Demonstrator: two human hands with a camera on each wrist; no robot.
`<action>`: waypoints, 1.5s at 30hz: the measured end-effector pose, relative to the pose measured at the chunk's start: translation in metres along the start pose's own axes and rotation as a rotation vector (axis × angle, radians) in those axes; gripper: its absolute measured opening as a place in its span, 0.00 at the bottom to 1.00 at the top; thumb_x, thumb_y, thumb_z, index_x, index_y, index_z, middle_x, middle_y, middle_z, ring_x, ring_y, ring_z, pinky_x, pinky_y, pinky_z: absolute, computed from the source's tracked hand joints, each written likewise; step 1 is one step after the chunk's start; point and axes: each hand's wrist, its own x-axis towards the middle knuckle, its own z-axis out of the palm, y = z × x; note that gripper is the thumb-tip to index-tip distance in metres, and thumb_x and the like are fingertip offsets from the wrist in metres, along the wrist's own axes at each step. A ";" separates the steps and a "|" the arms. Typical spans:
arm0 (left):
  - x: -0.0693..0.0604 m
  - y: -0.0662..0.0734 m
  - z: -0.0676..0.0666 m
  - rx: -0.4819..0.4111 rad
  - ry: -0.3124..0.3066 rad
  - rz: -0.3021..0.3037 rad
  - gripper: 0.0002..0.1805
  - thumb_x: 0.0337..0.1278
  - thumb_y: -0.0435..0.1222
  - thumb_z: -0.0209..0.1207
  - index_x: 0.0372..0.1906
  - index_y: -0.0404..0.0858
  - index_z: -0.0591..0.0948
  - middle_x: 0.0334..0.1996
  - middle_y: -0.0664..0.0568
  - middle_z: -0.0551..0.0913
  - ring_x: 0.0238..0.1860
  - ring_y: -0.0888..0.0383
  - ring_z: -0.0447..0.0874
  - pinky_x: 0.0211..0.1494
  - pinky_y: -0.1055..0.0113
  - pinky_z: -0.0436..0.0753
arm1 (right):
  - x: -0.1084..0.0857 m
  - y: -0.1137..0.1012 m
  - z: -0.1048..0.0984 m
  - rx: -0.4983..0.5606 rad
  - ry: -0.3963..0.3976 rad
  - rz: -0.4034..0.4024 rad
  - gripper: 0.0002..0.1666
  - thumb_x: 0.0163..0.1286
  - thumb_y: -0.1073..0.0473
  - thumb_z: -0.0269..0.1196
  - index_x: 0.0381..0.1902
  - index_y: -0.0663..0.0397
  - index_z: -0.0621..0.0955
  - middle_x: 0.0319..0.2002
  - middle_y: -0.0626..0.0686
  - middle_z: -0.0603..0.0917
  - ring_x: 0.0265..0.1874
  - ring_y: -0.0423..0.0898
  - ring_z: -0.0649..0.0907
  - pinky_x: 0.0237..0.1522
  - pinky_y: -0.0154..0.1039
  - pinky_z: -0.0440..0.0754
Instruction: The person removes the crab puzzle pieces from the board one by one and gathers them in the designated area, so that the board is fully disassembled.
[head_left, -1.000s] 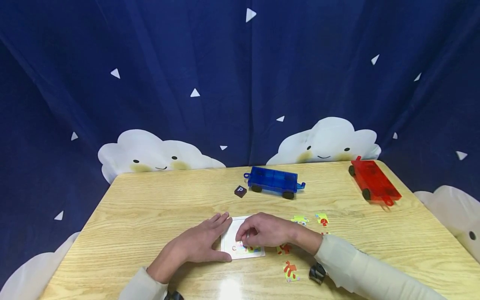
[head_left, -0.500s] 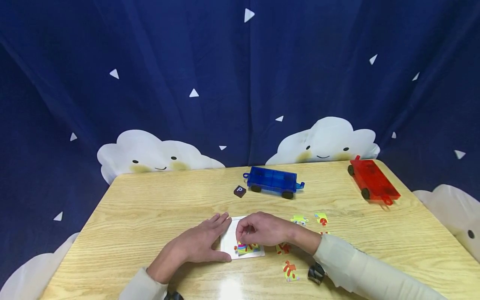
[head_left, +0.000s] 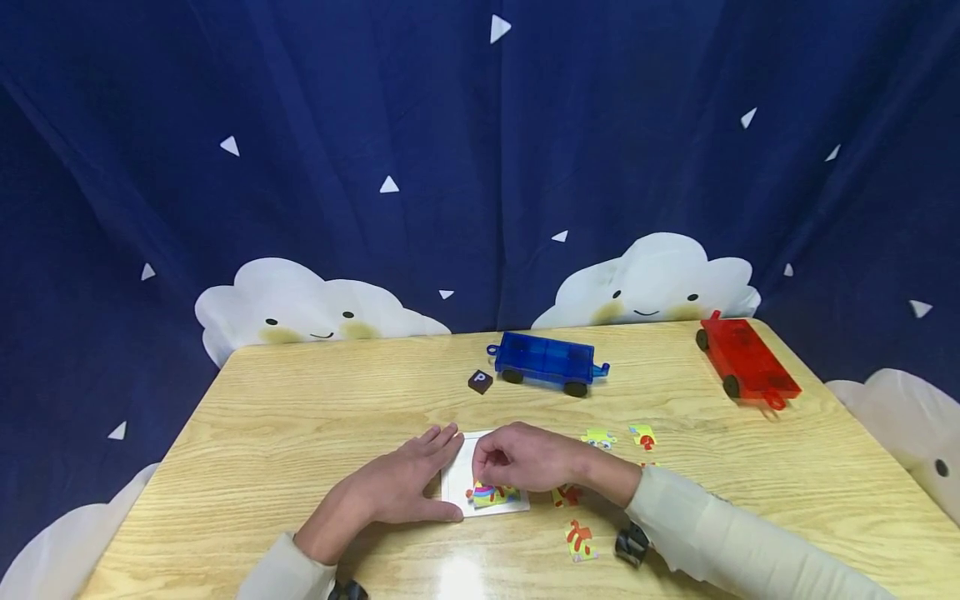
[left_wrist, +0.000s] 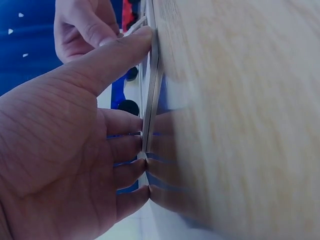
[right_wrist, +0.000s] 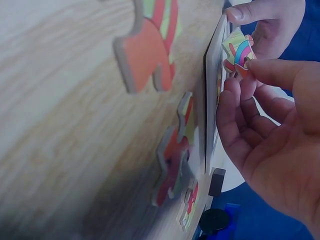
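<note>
In the head view, my left hand [head_left: 408, 479] lies along the left side of a white puzzle board [head_left: 457, 475]. Its fingers are extended, and the thumb touches the board's near edge, as the left wrist view also shows. Over the board, my right hand [head_left: 528, 458] pinches a jigsaw piece [right_wrist: 239, 52] between thumb and fingers. The piece is yellow with a rainbow band and red marks, and in the right wrist view it stands tilted. Whether it touches the board is unclear. The right hand hides part of the board.
Several loose jigsaw pieces lie right of the board, among them a red and yellow piece [head_left: 580, 540] and a yellow piece [head_left: 598, 439]. Behind are a dark tile [head_left: 480, 382] marked P, a blue toy wagon [head_left: 545, 360] and a red toy wagon [head_left: 750, 358].
Compared with a second ago, more of the coloured face of the jigsaw piece shows beneath my right hand, which has barely shifted. My left hand stays in place on the board.
</note>
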 end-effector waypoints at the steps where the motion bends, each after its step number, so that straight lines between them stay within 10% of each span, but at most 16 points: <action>1: 0.000 0.000 0.000 0.001 0.000 0.001 0.53 0.62 0.60 0.65 0.79 0.31 0.60 0.80 0.39 0.54 0.79 0.39 0.50 0.75 0.44 0.60 | 0.000 -0.001 -0.001 0.005 0.001 -0.006 0.09 0.75 0.62 0.62 0.35 0.42 0.83 0.27 0.38 0.80 0.28 0.34 0.77 0.37 0.33 0.79; 25: 0.001 0.000 -0.001 -0.009 -0.014 -0.017 0.53 0.62 0.59 0.66 0.80 0.32 0.59 0.81 0.41 0.53 0.80 0.41 0.49 0.76 0.45 0.58 | -0.082 0.008 -0.060 -0.068 -0.151 0.016 0.12 0.76 0.62 0.58 0.31 0.44 0.83 0.20 0.36 0.74 0.16 0.32 0.69 0.25 0.29 0.71; 45: 0.000 0.001 0.000 -0.015 -0.013 -0.015 0.54 0.62 0.59 0.66 0.80 0.32 0.59 0.81 0.40 0.53 0.80 0.41 0.48 0.76 0.44 0.58 | -0.128 0.028 -0.047 -0.064 -0.165 0.063 0.13 0.71 0.63 0.63 0.26 0.43 0.80 0.19 0.31 0.72 0.19 0.28 0.70 0.22 0.26 0.64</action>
